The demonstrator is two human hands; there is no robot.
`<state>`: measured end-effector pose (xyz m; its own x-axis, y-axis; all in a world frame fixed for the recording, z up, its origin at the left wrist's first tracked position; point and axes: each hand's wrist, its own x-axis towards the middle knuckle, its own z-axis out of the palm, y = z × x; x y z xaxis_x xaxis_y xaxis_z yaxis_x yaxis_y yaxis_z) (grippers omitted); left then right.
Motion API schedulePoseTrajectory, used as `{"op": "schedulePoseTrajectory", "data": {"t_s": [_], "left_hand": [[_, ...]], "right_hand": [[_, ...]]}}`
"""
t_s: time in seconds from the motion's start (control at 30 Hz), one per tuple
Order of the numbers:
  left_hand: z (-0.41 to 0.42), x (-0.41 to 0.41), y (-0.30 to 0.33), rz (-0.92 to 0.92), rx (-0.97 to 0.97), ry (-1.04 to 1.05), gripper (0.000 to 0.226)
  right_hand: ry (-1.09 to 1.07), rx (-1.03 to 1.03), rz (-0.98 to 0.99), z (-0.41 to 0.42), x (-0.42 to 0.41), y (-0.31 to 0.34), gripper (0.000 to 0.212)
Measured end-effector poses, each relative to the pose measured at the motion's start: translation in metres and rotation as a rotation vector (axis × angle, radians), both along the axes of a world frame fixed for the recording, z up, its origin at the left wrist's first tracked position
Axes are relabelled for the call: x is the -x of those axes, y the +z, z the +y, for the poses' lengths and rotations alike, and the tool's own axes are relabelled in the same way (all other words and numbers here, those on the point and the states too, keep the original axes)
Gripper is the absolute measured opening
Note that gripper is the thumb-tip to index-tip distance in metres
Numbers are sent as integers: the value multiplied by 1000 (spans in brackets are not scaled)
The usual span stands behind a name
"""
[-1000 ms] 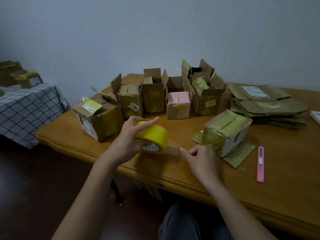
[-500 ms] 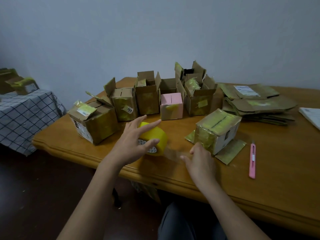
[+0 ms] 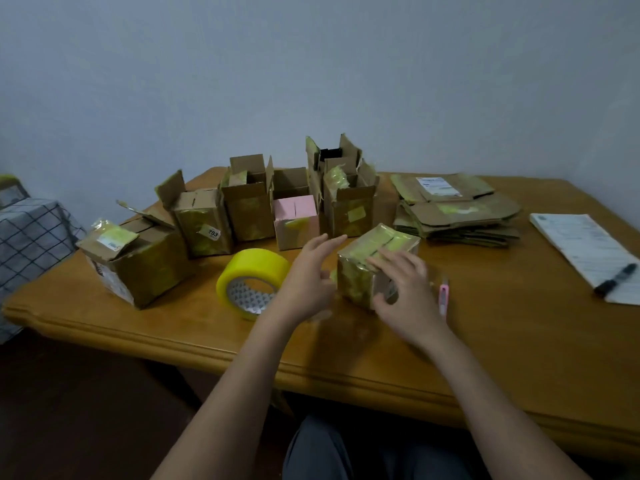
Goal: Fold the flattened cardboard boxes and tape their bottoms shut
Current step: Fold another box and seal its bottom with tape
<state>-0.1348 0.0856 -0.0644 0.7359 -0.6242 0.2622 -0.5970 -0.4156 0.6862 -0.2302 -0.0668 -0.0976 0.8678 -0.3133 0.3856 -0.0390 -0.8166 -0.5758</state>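
1. Since the earlier frame, the yellow tape roll [image 3: 252, 282] has been let go by the left hand [image 3: 308, 282] and is now seen lying on the wooden table [image 3: 519, 341], just left of the small taped box [image 3: 375, 261].
2. The right hand [image 3: 405, 299] has been brought from the table edge onto the small taped box; its fingers are spread across the top and the near side, and the thumb is placed low on the near face. Whether the box is gripped or only pressed cannot be told, as the hand is blurred.
3. The left hand is held open just left of the small taped box, fingers straight and pointed away, with nothing held.
4. The small taped box is set on the table with its yellow-taped face upward.
5. A pink utility knife [image 3: 444, 299] is seen just right of the small taped box, partly hidden by the right hand.
6. Behind the small taped box a row of folded cardboard boxes [image 3: 249, 209] is stood, a pink box [image 3: 296, 220] among them.
7. A stack of flattened boxes [image 3: 457, 209] is laid behind and to the right of the small taped box.
8. Far right of the small taped box, a black marker [image 3: 615, 278] is laid on a paper pad [image 3: 585, 251].
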Motion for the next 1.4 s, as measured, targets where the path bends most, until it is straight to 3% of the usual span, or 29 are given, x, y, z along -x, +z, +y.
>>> {"op": "schedulePoseTrajectory", "data": {"t_s": [0.1,0.17,0.3,0.4,0.47,0.57,0.67,0.9,1.2,1.3,1.4], "left_hand": [[-16,3,-10,235,28,-106,73],[-19,6,-16,299,85,-131,68],[-20,9,-27,314,162,-116,64],[-22,11,-31,318,237,-113,45],[-25,10,-32,337,286,-100,19],[-30,8,-31,285,287,-77,26],[-34,4,-33,265,285,-94,9],[-38,-2,-40,220,270,-62,21],[-42,1,-36,196,225,-19,23],[-39,2,-36,125,185,-3,45],[-40,6,-37,43,229,145,72]], "right_hand": [[41,-53,-49,-19,8,-2,49],[70,-157,-73,-32,15,-1,41],[147,-291,-89,-47,17,-3,28],[104,-275,-139,-47,12,-8,31],[69,-247,-168,-46,7,-11,36],[19,-182,-210,-43,0,-15,33],[0,-138,-237,-42,-5,-18,34],[25,-72,-280,-45,-6,-24,21],[-17,-9,-246,-37,-1,-26,28],[42,-59,-158,-34,7,-22,39],[115,-282,-190,-37,15,-12,46]]}}
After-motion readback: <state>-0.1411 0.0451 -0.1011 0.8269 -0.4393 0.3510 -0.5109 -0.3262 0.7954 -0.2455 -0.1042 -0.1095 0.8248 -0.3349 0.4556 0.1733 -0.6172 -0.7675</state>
